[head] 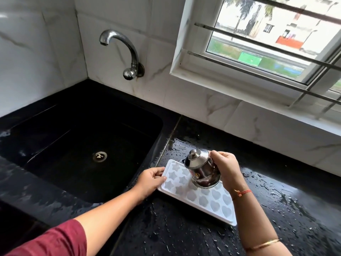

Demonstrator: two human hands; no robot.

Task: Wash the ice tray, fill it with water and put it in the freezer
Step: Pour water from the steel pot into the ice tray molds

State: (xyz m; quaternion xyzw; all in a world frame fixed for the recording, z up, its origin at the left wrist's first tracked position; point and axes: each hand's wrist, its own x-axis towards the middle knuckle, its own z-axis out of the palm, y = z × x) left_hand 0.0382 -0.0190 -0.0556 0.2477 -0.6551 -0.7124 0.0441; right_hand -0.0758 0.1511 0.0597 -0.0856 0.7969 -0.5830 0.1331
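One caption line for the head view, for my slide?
Right hand tilts steel pot over white ice tray; left hand steadies it.

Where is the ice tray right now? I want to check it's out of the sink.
The ice tray lies flat on the wet black counter, just right of the sink, lower centre of the head view, under the steel pot.

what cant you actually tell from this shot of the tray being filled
Head view only:
- Water level in the ice tray: moulds too pale to tell.
- Moulds under the steel pot: hidden by it.
- Any stream from the pot's spout: too small to tell.
- Right hand fingers behind the pot: hidden.
- Freezer: out of frame.
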